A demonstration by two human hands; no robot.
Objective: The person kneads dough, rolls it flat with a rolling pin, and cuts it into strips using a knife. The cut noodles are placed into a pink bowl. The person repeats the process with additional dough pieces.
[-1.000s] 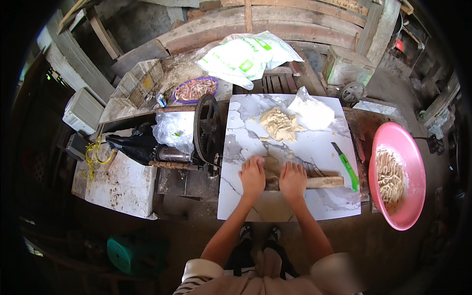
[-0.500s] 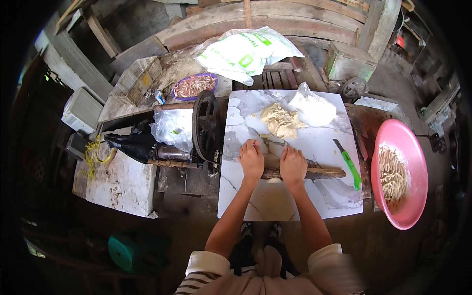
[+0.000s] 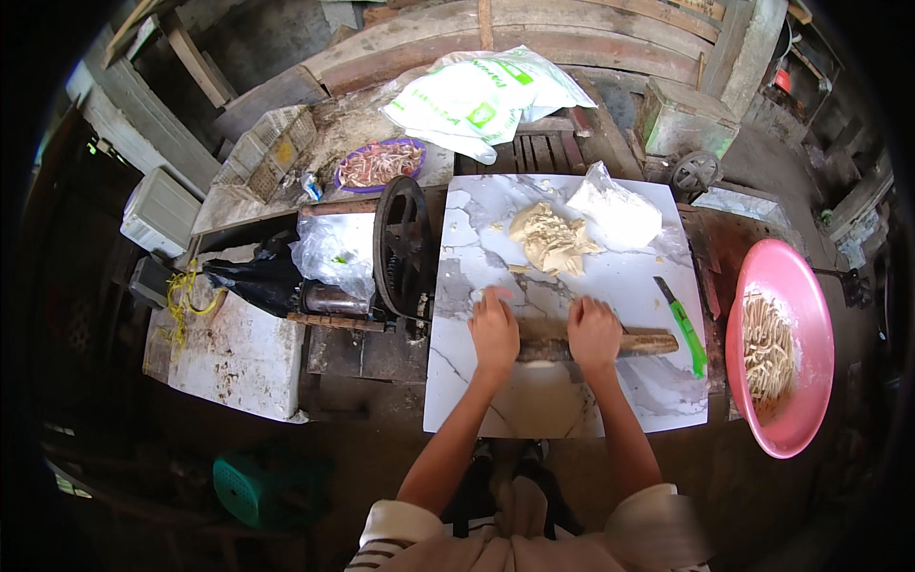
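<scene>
On a white marble-patterned board (image 3: 457, 400), both of my hands press on a wooden rolling pin (image 3: 653, 343) lying crosswise. My left hand (image 3: 493, 334) is over its left part, hiding that end. Farther right, my right hand (image 3: 593, 332) has its fingers curled over the pin, whose right end sticks out beyond it. A bit of pale dough (image 3: 539, 363) shows at the pin's near side; the rest is hidden. Beyond my hands sits a torn lump of dough (image 3: 553, 243), beside a clear bag of white powder (image 3: 618, 212). A green utility knife (image 3: 684, 334) lies near the board's right edge.
At the right stands a pink basin (image 3: 787, 440) holding pale strips. Left of the board is a machine with a dark iron wheel (image 3: 389, 257). A purple-rimmed tray (image 3: 420, 162) of strips and a white-green sack (image 3: 486, 100) lie behind. A green stool (image 3: 238, 486) stands lower left.
My right hand has shifted to the right along the rolling pin, so my hands are farther apart. The whole view has shifted slightly. The dough lump and knife keep their places on the board.
</scene>
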